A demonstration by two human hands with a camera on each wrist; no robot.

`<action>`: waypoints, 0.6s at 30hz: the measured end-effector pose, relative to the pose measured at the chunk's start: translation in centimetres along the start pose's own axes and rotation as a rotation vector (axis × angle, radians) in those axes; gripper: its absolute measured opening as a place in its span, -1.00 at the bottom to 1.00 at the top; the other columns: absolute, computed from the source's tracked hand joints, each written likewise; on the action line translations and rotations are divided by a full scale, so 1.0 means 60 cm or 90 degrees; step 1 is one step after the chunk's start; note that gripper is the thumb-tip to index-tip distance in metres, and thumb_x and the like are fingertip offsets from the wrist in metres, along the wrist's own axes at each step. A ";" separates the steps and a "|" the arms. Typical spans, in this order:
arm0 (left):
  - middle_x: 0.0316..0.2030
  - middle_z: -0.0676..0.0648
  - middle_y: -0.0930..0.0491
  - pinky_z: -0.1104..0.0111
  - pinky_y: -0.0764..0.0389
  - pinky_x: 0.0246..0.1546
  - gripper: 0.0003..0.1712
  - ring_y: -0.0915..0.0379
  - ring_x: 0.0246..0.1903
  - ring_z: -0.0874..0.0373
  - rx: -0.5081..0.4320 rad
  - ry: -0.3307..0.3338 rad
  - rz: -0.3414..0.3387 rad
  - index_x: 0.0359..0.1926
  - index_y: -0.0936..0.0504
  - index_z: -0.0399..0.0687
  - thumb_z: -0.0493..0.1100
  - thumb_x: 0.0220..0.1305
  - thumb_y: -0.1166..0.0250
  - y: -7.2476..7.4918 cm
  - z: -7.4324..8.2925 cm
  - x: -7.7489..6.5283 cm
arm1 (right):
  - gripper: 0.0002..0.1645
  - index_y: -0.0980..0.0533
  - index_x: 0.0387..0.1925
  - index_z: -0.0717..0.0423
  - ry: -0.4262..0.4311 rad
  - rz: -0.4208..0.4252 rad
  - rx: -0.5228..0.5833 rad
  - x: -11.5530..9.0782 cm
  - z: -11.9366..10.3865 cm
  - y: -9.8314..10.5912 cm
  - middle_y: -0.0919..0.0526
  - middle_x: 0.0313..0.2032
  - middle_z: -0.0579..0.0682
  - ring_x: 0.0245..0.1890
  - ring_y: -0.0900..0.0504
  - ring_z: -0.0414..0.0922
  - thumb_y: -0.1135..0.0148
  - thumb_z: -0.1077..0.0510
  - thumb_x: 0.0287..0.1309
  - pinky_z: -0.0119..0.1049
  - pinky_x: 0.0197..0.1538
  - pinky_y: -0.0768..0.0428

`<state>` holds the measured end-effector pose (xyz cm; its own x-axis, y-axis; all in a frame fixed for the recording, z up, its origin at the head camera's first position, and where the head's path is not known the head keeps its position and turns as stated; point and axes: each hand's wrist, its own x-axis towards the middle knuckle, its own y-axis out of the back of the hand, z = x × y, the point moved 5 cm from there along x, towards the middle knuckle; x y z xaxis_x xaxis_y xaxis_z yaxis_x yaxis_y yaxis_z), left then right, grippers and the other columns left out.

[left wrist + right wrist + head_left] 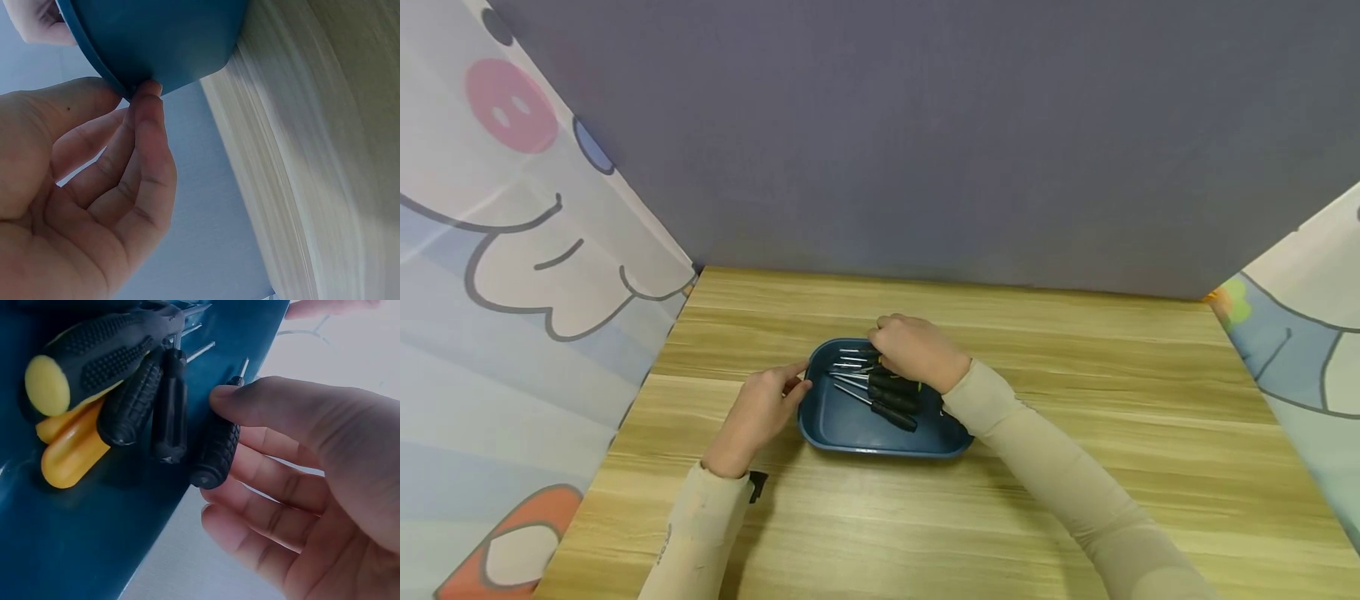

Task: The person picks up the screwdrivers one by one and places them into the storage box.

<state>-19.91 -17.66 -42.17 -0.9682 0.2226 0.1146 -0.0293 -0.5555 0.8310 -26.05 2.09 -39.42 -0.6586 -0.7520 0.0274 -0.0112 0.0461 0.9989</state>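
Observation:
A dark blue tray (850, 429) with raised walls holds several screwdrivers. At its left end my left hand (762, 408) pinches the rim between thumb and fingertips; the left wrist view shows the tray's wall (162, 40) close up. My right hand (917, 346) is over the far side of the tray. There it pinches a small screwdriver (215, 450) by its black ribbed handle, thumb on one side and fingers on the other. Beside it lie a slim black-handled screwdriver (170, 412) and a thicker black one with a yellow end (47, 384). A black-handled screwdriver (891, 414) lies nearest me.
The tray stands on a wood-grain table (1075, 375). A grey partition (925, 167) rises behind the table's far edge. Cartoon-printed sheets (512, 333) hang at the left and right. An orange handle (72, 456) lies beneath the other tools.

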 end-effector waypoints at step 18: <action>-0.44 -0.05 -0.64 0.34 -0.49 -0.52 -0.60 -0.45 -0.53 0.20 0.002 0.008 -0.009 0.17 -0.60 -0.38 -0.29 0.36 -0.32 -0.001 -0.003 -0.002 | -0.89 -0.69 -0.22 0.17 0.007 0.028 0.005 -0.005 0.001 -0.003 -0.63 -0.34 0.03 -0.37 -0.62 -0.12 -0.30 0.32 0.23 -0.33 -0.31 -0.62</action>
<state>-19.84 -17.77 -42.32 -0.9709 0.2194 0.0961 -0.0416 -0.5496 0.8344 -25.89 2.31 -39.61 -0.6508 -0.7558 0.0724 0.0121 0.0851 0.9963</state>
